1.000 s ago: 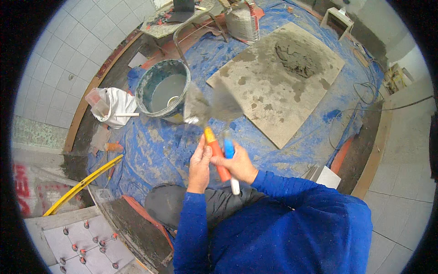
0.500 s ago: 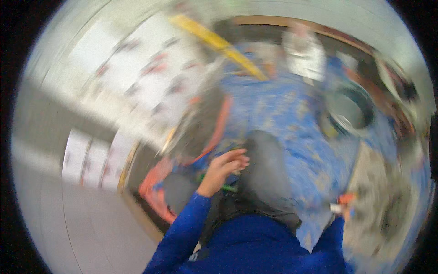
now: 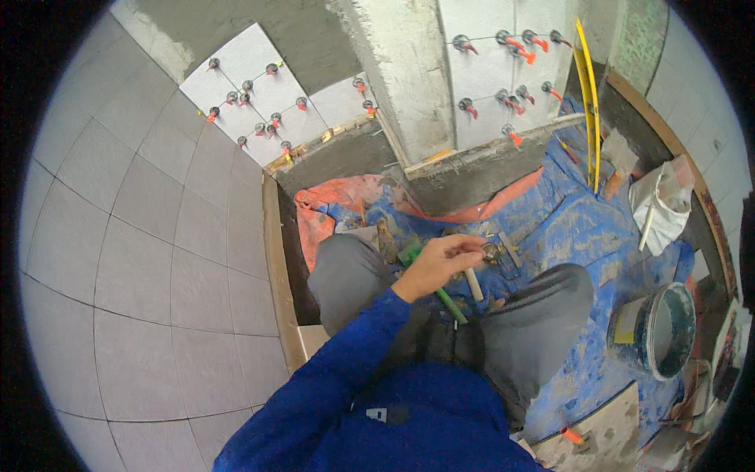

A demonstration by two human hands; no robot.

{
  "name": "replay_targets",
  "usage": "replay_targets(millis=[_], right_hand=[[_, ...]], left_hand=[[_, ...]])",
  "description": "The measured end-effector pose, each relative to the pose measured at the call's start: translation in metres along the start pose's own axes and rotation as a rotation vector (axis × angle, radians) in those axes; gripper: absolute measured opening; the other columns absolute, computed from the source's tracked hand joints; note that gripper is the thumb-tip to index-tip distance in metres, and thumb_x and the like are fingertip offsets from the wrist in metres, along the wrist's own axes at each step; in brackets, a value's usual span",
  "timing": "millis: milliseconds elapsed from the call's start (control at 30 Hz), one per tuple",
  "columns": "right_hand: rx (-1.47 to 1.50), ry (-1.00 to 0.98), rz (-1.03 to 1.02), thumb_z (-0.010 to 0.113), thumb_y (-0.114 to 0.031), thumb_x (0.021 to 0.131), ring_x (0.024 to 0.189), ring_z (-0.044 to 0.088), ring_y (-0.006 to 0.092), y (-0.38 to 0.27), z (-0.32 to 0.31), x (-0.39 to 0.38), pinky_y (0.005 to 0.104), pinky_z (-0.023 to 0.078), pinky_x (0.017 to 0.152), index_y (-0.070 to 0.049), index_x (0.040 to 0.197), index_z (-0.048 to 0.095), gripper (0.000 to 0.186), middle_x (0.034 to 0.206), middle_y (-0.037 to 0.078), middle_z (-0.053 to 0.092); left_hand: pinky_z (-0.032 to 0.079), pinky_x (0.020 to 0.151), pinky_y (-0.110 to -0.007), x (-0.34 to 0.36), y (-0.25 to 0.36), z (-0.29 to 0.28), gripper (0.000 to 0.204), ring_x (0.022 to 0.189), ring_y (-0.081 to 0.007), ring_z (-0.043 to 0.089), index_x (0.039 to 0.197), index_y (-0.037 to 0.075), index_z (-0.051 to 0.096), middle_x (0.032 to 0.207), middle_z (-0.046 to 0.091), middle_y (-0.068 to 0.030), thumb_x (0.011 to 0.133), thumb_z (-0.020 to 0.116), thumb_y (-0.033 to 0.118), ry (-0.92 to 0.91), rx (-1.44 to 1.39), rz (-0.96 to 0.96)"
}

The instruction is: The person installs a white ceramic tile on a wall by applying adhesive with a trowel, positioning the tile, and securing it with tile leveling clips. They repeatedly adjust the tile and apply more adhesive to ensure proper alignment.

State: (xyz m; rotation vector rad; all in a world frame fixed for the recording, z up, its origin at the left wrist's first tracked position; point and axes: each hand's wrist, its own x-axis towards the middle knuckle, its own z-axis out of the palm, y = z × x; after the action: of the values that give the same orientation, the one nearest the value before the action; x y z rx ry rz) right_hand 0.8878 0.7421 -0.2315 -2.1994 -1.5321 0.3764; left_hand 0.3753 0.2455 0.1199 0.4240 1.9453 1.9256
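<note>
My left hand (image 3: 442, 266) reaches over the gap between my knees, with thumb and fingers drawn together. A small dark piece shows at its fingertips, too small to name; I cannot tell if it is gripped or lies behind. Below the hand are a green-handled tool (image 3: 451, 304) and a pale handle (image 3: 474, 285). A flat metal piece (image 3: 510, 250) lies just beyond the fingers among small loose bits on the blue tarp (image 3: 543, 228). My right hand is out of sight. At the lower right an orange piece (image 3: 572, 435) rests on or over a mud-smeared board (image 3: 609, 425).
White wall tiles (image 3: 489, 79) ahead carry several red-handled levelling clamps (image 3: 511, 135). A long yellow bar (image 3: 590, 110) leans upright near the far corner. To the right stand a bucket (image 3: 670, 330) and a white sack (image 3: 662, 206). Grey tiles (image 3: 149, 275) cover the left side.
The view has swung to the right and steadied from blur. My left hand has moved further out over the tools. My right hand, earlier holding an orange-and-white thing by the board, has left the view.
</note>
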Motion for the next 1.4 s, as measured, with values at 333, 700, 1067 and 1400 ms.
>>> replay_targets(millis=[333,700,1067,1400], right_hand=[[0.42,0.226,-0.635,0.071,-0.025,0.095,0.106,0.067,0.0355,-0.261,-0.031,-0.039,0.0437,0.053,0.097,0.002,0.126,0.062,0.042,0.116,0.019,0.069],[1.111,-0.853,-1.238,0.064,-0.003,0.096,0.104,0.06,0.0161,-0.584,-0.063,-0.381,0.0299,0.052,0.088,0.001,0.131,0.058,0.035,0.115,0.007,0.061],[0.443,-1.198,-1.399,0.068,-0.006,0.09,0.073,0.069,0.0192,-0.553,-0.016,-0.479,0.0341,0.054,0.07,0.0,0.11,0.069,0.021,0.082,0.013,0.07],[0.445,-1.399,-1.398,0.068,-0.002,0.089,0.072,0.068,0.0217,-0.57,-0.048,-0.501,0.0346,0.052,0.067,0.002,0.108,0.069,0.019,0.084,0.014,0.069]], left_hand=[[0.053,0.079,-0.037,0.036,-0.04,-0.151,0.025,0.088,-0.0269,0.07,0.102,0.001,0.076,0.097,0.074,-0.0165,0.092,0.07,0.023,0.466,0.595,0.12],[0.051,0.077,-0.044,0.054,-0.052,-0.147,0.026,0.085,-0.0378,0.066,0.088,0.0,0.071,0.089,0.068,-0.018,0.088,0.075,0.026,0.488,0.717,0.125],[0.05,0.076,-0.046,0.056,-0.052,-0.168,0.018,0.087,-0.0399,0.065,0.088,0.001,0.067,0.089,0.066,-0.0186,0.091,0.071,0.018,0.652,0.697,0.177],[0.052,0.079,-0.048,0.185,-0.003,-0.333,0.04,0.092,-0.0388,0.068,0.086,0.004,0.065,0.097,0.07,-0.0179,0.086,0.078,0.041,1.14,1.161,0.084]])
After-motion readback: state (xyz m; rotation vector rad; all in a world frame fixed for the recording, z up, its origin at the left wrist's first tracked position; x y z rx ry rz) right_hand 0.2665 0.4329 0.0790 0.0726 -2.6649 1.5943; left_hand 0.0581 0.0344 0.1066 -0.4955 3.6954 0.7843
